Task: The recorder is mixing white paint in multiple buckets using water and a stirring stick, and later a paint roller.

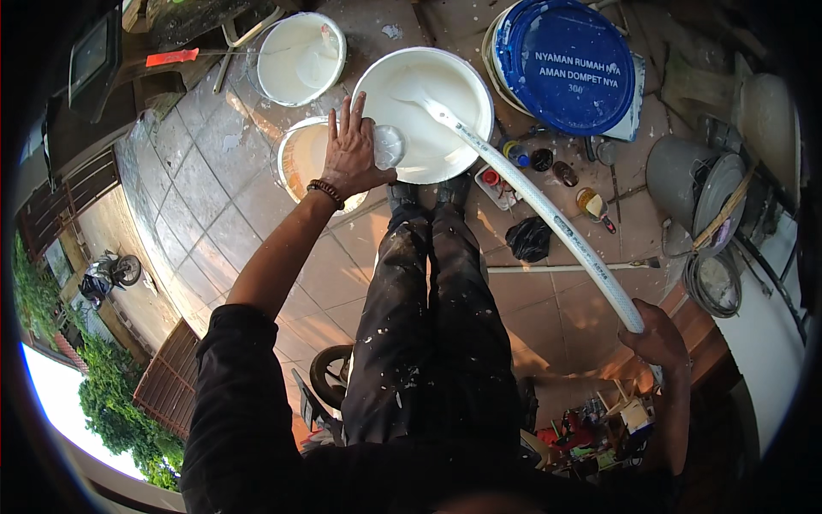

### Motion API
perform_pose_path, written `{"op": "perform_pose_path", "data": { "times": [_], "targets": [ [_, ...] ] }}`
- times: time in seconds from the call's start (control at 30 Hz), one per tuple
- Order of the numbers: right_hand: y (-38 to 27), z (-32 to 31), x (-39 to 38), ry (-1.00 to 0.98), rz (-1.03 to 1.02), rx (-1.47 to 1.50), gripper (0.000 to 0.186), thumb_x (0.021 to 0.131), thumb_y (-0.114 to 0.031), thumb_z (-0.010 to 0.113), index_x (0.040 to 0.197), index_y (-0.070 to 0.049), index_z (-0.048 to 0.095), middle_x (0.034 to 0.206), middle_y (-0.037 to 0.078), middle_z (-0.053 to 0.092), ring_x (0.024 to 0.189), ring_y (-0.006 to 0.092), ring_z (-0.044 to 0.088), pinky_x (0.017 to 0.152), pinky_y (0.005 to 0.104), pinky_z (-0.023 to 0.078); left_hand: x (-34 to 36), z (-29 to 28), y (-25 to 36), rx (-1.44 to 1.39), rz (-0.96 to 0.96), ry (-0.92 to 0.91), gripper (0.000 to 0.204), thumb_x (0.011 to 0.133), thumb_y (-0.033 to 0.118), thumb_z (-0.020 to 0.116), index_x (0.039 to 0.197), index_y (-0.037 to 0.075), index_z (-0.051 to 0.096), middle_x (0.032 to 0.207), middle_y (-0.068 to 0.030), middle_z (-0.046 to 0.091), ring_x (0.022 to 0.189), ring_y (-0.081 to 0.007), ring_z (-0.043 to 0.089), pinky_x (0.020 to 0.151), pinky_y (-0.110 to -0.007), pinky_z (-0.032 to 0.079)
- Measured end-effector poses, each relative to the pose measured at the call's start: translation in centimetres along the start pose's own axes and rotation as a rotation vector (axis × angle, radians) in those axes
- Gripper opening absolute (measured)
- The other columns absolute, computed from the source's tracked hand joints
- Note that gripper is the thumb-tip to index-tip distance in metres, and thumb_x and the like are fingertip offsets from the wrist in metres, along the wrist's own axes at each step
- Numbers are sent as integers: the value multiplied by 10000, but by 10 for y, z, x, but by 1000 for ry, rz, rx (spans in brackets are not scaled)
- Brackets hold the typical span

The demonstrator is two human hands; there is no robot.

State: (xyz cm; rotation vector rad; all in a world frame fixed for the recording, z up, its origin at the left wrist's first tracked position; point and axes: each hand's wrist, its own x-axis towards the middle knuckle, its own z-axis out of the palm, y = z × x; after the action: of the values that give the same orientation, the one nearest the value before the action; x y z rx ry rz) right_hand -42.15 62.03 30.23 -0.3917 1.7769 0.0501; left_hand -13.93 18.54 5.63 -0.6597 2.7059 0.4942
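My left hand [349, 152] has its fingers spread at the left rim of a large white bucket [396, 77] of white liquid, beside a clear round plastic container [390, 146]; whether it touches that container I cannot tell. My right hand [651, 334] grips a long white pipe [548, 214] low at the right; the pipe's upper end is down in the liquid of the large bucket. A second bucket [298, 133], with a peach-coloured inside, is partly behind my left hand. Another white bucket [301, 60] stands above it.
A blue lid [561, 60] rests on stacked buckets. Small jars [565, 171], a black bag [527, 240], a long-handled brush [569, 267] and a grey bucket [676, 184] with coiled wire [711, 283] lie around the tiled floor [197, 206]. A parked motorbike [107, 278] is at the left.
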Motion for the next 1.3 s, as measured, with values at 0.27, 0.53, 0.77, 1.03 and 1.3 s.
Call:
{"op": "perform_pose_path", "data": {
  "times": [0.27,0.53,0.77,1.03,1.3],
  "targets": [
    [4,4,1,11,-9,-21,212,791,-108,652,961,-25,555,684,63,542,483,135,532,461,311,452,19,5,-7,-11,-157,71,899,582,515,779,1173,-109,515,1579,-259,189,1493,-437,88,1197,-587,65],
    [2,9,1,57,-12,-47,261,782,-132,658,995,-5,575,739,110,555,589,194,563,561,356,476,23,17,-17,-132,-466,19,1038,647,608,749,1318,-127,455,1566,-282,215,1483,-461,86,1194,-591,67],
    [2,12,0,91,-36,-85,276,783,-140,661,1011,-6,583,752,127,556,657,221,574,634,376,483,19,26,-26,-159,-517,26,1059,653,625,746,1333,-125,435,1567,-292,207,1485,-474,63,1193,-593,69],
    [-1,15,-2,71,43,-35,268,781,-121,664,1014,-13,590,775,109,556,701,201,565,668,365,481,18,26,-24,-178,-514,74,1031,646,619,748,1298,-124,455,1566,-300,200,1477,-491,75,1187,-599,85],
    [-13,18,-4,99,52,-87,253,785,-123,666,996,-9,587,812,168,601,744,261,608,718,391,493,14,22,-19,-130,-468,158,1019,655,607,730,1286,-141,449,1566,-299,195,1473,-487,86,1188,-595,83]
  ]
}}
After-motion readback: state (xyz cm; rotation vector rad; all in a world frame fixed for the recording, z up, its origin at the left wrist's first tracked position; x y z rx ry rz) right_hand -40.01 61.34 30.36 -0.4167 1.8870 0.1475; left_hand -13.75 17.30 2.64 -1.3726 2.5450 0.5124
